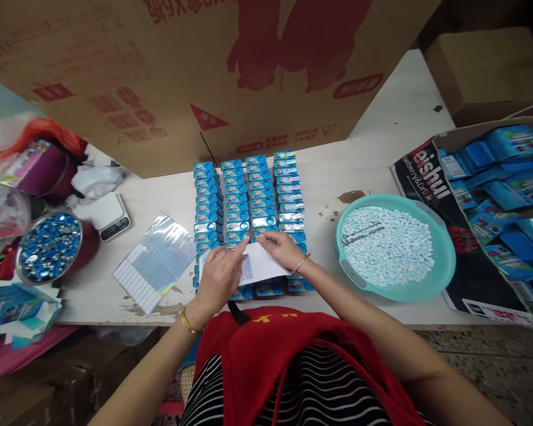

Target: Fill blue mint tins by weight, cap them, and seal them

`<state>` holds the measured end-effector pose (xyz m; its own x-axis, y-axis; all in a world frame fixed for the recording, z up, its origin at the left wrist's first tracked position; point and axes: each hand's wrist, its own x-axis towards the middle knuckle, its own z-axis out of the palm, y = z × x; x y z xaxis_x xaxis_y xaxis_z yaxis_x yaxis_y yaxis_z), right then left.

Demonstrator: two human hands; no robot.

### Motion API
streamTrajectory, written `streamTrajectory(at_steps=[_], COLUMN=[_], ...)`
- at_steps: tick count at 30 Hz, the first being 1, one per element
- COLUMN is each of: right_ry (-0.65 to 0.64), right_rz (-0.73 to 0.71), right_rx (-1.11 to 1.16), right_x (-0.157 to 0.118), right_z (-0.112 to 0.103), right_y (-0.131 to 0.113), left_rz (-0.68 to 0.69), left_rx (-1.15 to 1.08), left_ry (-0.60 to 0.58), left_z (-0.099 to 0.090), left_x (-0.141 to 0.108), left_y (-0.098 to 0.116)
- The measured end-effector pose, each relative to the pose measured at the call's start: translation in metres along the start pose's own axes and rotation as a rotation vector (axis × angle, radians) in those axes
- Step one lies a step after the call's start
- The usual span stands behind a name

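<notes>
A white sheet (pixel 266 264) with a patch of small printed labels lies between my hands, over rows of small blue tins (pixel 262 193). My left hand (pixel 222 273) is closed on the sheet's left part, its index finger reaching toward the top edge. At the upper right edge, my right hand (pixel 282 249) grips the sheet with bent fingers. A small pale bit shows at the left fingertips, too small to name. The tins stand in several columns, and the sheet and hands hide some nearer ones.
On the right are a teal basin (pixel 444 260) of pale blue tablets and a carton (pixel 421 177) of blue packs. To the left lie shiny sticker sheets (pixel 160 254), a white scale (pixel 111 213) and a pot (pixel 86 251) of blue pieces. A large cardboard box (pixel 173 77) stands behind.
</notes>
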<state>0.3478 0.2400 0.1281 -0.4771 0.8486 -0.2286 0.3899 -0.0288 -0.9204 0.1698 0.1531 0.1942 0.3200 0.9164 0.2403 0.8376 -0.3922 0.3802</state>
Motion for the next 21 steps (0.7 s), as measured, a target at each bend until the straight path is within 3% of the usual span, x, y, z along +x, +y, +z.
streamTrajectory(at_steps=[4, 6, 8, 11, 14, 17, 21], right_ry=[0.022, 0.053, 0.114, 0.201, 0.223, 0.324, 0.426], right_rz=[-0.01, -0.045, -0.116, -0.164, -0.084, 0.043, 0.1], right_rx=[-0.176, -0.224, -0.155, 0.164, 0.384, 0.406, 0.324], right_x=[0.01, 0.009, 0.002, -0.02, -0.044, -0.06, -0.067], right_z=[0.016, 0.021, 0.022, 0.013, 0.001, -0.01, -0.031], right_y=[0.006, 0.005, 0.0, -0.008, -0.01, -0.001, 0.026], left_rz=[-0.285, -0.446, -0.58, -0.704, -0.753, -0.76, -0.737], left_rx=[-0.387, -0.588, -0.776, -0.968, -1.052, -1.112, -1.11], left_ry=[0.295, 0.426, 0.485, 0.492, 0.463, 0.389, 0.254], left_z=[-0.022, -0.024, -0.018, 0.003, 0.029, 0.056, 0.098], left_x=[0.002, 0.009, 0.019, 0.035, 0.049, 0.058, 0.066], left_y=[0.019, 0.023, 0.023, 0.022, 0.026, 0.036, 0.045])
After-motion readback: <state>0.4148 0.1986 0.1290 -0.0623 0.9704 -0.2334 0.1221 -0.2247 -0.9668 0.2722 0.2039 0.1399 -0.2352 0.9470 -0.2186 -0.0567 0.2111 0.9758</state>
